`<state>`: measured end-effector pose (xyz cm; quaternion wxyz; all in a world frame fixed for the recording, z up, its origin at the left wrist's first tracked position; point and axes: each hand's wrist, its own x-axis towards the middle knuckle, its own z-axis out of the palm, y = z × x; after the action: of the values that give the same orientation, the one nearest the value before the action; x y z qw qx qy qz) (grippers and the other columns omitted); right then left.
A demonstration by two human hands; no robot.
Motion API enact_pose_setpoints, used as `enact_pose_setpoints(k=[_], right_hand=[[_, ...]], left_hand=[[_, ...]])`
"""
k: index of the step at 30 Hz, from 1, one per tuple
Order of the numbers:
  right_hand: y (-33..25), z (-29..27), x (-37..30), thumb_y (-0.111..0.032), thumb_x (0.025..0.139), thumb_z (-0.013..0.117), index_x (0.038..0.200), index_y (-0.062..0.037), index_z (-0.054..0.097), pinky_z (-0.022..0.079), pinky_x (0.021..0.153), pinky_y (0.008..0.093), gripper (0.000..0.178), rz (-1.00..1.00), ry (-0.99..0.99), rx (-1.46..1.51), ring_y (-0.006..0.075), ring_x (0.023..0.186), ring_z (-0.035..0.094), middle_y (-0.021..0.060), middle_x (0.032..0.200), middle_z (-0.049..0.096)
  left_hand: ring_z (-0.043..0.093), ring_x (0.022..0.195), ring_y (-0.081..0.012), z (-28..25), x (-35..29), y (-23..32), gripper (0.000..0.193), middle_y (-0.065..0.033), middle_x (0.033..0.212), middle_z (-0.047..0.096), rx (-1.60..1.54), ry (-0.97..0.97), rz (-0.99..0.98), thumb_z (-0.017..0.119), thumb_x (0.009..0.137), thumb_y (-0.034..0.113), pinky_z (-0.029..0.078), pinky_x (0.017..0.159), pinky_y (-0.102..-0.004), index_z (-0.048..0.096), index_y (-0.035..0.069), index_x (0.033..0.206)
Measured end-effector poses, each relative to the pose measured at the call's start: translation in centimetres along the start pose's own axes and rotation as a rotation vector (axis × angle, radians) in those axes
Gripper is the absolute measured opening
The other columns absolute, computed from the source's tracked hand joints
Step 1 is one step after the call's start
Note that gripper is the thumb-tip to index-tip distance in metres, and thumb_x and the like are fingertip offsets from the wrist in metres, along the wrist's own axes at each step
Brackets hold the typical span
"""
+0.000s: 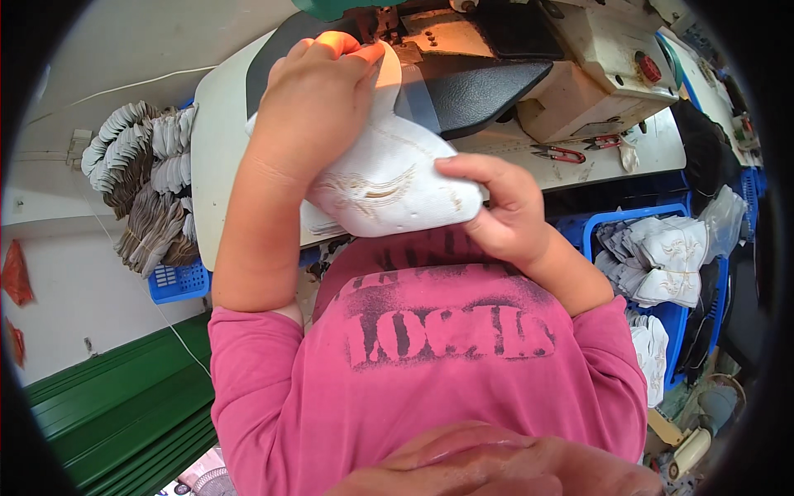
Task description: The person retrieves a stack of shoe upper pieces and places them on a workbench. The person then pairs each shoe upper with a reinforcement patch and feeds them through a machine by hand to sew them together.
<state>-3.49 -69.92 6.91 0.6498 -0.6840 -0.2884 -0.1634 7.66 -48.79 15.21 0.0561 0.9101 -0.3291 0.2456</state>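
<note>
A white shoe upper piece (397, 178) with tan curved markings and a few tiny holes lies tilted over the near edge of the sewing table (219, 149). Its narrow upper end reaches under the lit needle area of a sewing machine (591, 83). My left hand (318, 103) is closed over that end, fingertips bent down beside the presser foot and partly hidden by the hand's back. My right hand (504, 202) pinches the piece's right edge between thumb and fingers. More white layers show under its lower left side.
Bundled shoe pieces (157, 182) are piled at the left, above a blue basket (179, 283). On the right, a blue crate (680, 322) holds more white pieces (653, 258). Red-handled thread snips (561, 155) lie on the table by the machine. A black padded rest (488, 95) stands beside the needle.
</note>
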Motion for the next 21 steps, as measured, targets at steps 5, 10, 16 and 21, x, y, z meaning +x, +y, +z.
enact_pose_setpoints(k=[5, 10, 16, 21], right_hand=[[0.3, 1.5, 0.4, -0.003, 0.082, 0.07, 0.121, -0.0031, 0.066, 0.053, 0.073, 0.0392, 0.039, -0.122, -0.085, -0.141, 0.0326, 0.085, 0.07, 0.0156, 0.102, 0.073], [0.0, 1.8, 0.6, -0.003, 0.083, 0.07, 0.121, -0.0036, 0.066, 0.052, 0.071, 0.0392, 0.039, -0.131, -0.086, -0.178, 0.0321, 0.082, 0.069, 0.0148, 0.099, 0.072], [-0.2, 1.9, 0.4, -0.003, 0.083, 0.069, 0.121, -0.0038, 0.066, 0.052, 0.071, 0.0389, 0.038, -0.138, -0.056, -0.168, 0.0316, 0.08, 0.069, 0.0142, 0.096, 0.072], [-0.3, 2.3, 0.4, -0.003, 0.084, 0.069, 0.121, -0.0045, 0.067, 0.052, 0.071, 0.0393, 0.037, -0.142, -0.072, -0.214, 0.0318, 0.08, 0.069, 0.014, 0.096, 0.072]], left_hand=[[0.063, 0.098, -0.0292, -0.2, 0.0, -1.4, 0.025, -0.0068, 0.109, 0.069, -0.101, -0.037, 0.054, 0.061, 0.096, 0.017, 0.05, 0.089, -0.0391, 0.074, 0.013, 0.117], [0.063, 0.096, -0.0298, -0.2, -0.1, -1.3, 0.025, -0.0069, 0.109, 0.069, -0.047, -0.031, 0.062, 0.061, 0.096, 0.017, 0.051, 0.088, -0.0394, 0.075, 0.013, 0.116], [0.066, 0.096, -0.0284, -0.1, 0.0, -1.3, 0.023, -0.0072, 0.108, 0.072, -0.054, 0.022, 0.095, 0.063, 0.092, 0.014, 0.053, 0.089, -0.0391, 0.076, 0.01, 0.11], [0.067, 0.096, -0.0266, 0.2, -0.3, -2.1, 0.022, -0.0053, 0.11, 0.073, -0.085, 0.021, 0.084, 0.064, 0.09, 0.014, 0.053, 0.09, -0.0377, 0.077, 0.011, 0.108]])
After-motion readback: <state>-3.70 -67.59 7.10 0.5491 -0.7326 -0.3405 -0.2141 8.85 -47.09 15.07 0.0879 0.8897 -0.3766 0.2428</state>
